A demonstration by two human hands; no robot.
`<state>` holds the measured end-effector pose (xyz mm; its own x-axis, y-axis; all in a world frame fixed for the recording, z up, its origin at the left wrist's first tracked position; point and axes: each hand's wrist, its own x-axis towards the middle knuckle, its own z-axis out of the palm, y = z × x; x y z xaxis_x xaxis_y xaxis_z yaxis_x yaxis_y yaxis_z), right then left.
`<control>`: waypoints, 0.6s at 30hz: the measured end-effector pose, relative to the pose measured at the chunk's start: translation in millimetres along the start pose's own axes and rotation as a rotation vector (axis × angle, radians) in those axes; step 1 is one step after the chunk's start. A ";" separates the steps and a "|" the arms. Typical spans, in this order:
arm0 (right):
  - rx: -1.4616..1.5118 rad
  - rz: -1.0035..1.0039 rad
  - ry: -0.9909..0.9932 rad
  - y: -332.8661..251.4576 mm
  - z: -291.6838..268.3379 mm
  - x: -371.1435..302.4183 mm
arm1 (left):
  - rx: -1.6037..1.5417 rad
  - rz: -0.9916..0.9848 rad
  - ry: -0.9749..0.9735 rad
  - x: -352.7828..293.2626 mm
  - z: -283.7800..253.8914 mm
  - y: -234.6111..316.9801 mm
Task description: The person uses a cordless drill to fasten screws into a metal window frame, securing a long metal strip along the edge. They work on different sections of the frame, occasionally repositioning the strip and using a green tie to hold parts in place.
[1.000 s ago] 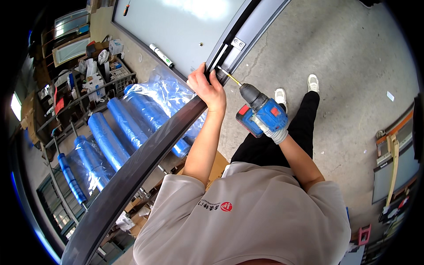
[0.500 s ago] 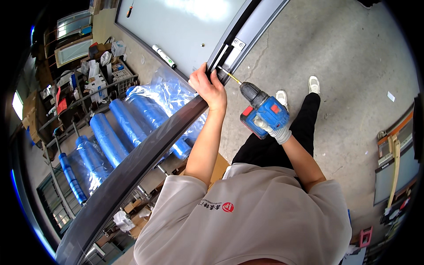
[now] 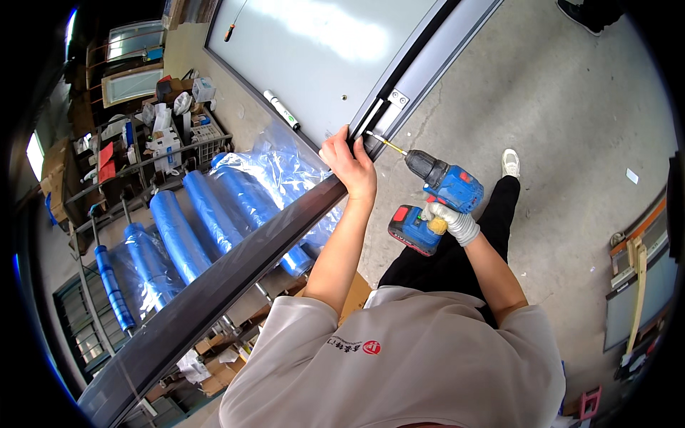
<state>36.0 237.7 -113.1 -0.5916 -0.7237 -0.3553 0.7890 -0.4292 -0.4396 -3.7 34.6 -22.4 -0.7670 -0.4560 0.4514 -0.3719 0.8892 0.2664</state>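
My left hand is closed at the corner of a dark frame, with its thumb and fingertips pressed on the profile; whether a small part sits under them is hidden. In my gloved right hand is a blue and black cordless drill, gripped by its handle. Its long yellowish bit points up and left, its tip at the frame's edge beside my left fingertips. Just beyond, a silver metal plate with screws sits in the frame's channel. A pale grey panel fills the frame.
On the panel lie a white marker and a screwdriver. Blue film-wrapped rollers stand at the left, beside a cluttered cart. Frames and wood strips lean at the right. Another person's dark shoe shows far right.
The view has shifted, so the frame and panel sit lower and further right. The drill has turned, showing its handle and battery more. Another person's foot has appeared at the upper right.
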 end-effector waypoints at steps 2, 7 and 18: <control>-0.094 -0.030 0.010 -1.6 -3.8 0.5 | 0.002 0.006 0.005 0.4 0.8 -1.2; -0.285 -0.182 0.027 1.9 -9.0 1.4 | 0.014 0.012 -0.002 0.9 0.5 1.7; 0.606 0.287 -0.038 49.7 -43.7 14.4 | 0.000 -0.027 -0.008 0.4 -1.0 2.8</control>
<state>59.4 229.5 -176.2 -0.3473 -0.8682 -0.3545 0.8740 -0.4367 0.2131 -4.5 36.9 -20.6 -0.7608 -0.4797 0.4370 -0.3927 0.8765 0.2785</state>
